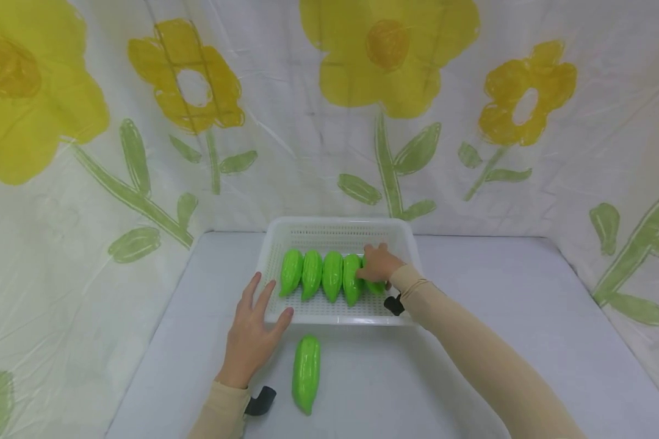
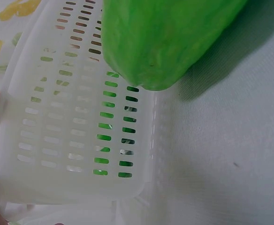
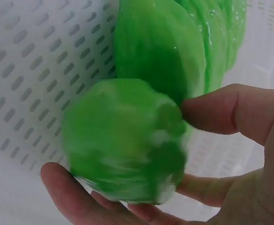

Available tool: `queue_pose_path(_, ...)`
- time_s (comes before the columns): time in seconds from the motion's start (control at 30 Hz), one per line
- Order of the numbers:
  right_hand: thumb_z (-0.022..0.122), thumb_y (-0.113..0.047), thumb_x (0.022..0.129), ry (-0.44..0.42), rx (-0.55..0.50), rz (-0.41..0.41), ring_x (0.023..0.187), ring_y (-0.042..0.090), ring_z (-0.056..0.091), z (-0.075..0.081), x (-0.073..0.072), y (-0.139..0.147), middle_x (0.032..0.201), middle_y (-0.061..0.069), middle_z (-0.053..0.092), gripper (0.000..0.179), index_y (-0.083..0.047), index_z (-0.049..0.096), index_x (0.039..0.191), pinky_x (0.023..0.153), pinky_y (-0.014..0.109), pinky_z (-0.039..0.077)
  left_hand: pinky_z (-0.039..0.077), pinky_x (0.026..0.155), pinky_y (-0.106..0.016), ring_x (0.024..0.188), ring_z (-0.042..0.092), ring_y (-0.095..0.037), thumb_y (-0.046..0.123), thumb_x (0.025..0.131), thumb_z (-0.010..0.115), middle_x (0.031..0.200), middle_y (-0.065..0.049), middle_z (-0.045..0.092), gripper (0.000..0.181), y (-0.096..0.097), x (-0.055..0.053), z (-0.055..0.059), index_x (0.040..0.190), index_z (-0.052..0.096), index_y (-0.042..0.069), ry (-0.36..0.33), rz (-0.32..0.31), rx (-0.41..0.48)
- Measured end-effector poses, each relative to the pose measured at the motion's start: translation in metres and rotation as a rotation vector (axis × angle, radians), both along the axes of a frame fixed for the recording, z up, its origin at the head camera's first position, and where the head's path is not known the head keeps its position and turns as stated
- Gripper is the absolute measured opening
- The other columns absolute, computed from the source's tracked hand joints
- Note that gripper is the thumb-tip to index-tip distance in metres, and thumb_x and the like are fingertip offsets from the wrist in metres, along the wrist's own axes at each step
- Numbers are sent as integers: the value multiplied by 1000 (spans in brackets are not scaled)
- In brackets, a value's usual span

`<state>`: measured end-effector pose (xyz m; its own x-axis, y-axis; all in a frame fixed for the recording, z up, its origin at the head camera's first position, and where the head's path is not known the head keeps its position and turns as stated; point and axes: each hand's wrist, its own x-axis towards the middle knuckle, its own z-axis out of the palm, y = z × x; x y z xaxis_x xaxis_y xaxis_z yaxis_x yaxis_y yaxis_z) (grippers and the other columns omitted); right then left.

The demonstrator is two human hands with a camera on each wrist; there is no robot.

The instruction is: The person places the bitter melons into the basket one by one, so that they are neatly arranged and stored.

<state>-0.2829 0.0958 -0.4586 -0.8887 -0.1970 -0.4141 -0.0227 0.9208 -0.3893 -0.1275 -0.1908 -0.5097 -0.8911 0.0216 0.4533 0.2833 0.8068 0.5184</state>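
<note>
A white perforated plastic basket (image 1: 335, 319) holds a row of glossy green tapered vegetables (image 1: 332, 277) lying side by side. At the right end of the row, my right hand (image 1: 383, 264) holds another green vegetable (image 3: 123, 140), thumb on one side and fingers curled beneath it in the right wrist view. Its end is blurred and next to a neighbouring one. My left hand (image 1: 251, 338) is at the basket's front left corner with fingers spread; fingertips touch the rim in the left wrist view. One more green vegetable (image 1: 306, 375) lies on the table, right of the left wrist.
The white table (image 1: 489, 305) extends on both sides of the basket. Behind it hangs a white cloth (image 1: 285, 122) printed with yellow flowers. A black wrist piece (image 1: 260, 402) shows at the left cuff, with another (image 1: 395, 304) at the right cuff.
</note>
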Motion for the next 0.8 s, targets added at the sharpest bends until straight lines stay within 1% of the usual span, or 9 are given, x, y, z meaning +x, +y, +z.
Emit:
queue_pose_path(0.2,68,-25,96,-11,25,1,102,43,64,-2,2,-1,155,39,26,70,3,37,152,52,38,62,53,98,-64,144,45,-45,42,95,72,169,-15,30,69,0,0,2,152,52,9,-6,-2,-1)
queue_pose_path(0.27,68,-25,96,2,42,13,100,42,65,-2,4,-2,155,39,28,68,3,38,151,52,37,61,53,98,-64,144,45,-44,42,95,73,169,-15,30,69,0,0,2,152,52,9,-7,-3,-2)
queue_pose_path(0.5,69,-27,95,28,68,33,94,41,66,-5,3,-2,161,41,21,72,3,38,152,46,34,58,53,97,-63,145,44,-43,43,95,72,169,-14,30,70,0,0,3,153,51,10,-17,0,-8)
queue_pose_path(0.57,69,-29,95,36,72,35,91,39,66,-5,3,-1,160,41,22,73,3,38,152,46,35,58,53,97,-63,145,44,-42,43,95,72,169,-14,30,69,0,0,2,153,51,11,-23,2,-8)
queue_pose_path(0.67,69,-31,95,59,94,52,88,36,65,0,6,-1,154,40,32,73,3,39,152,52,37,59,54,97,-63,145,44,-43,43,95,72,169,-13,30,69,0,0,1,153,51,11,-23,4,-7)
queue_pose_path(0.73,69,-33,95,89,109,66,89,35,65,4,8,-1,147,38,39,73,3,41,152,62,41,61,53,97,-63,145,44,-43,43,95,72,169,-14,30,69,0,0,1,152,51,10,-17,4,-9)
queue_pose_path(0.8,67,-34,96,123,120,78,95,36,65,10,10,0,143,36,43,72,2,41,152,73,46,61,53,98,-64,145,44,-43,42,95,72,168,-15,31,69,-1,0,1,152,52,9,-11,4,-10)
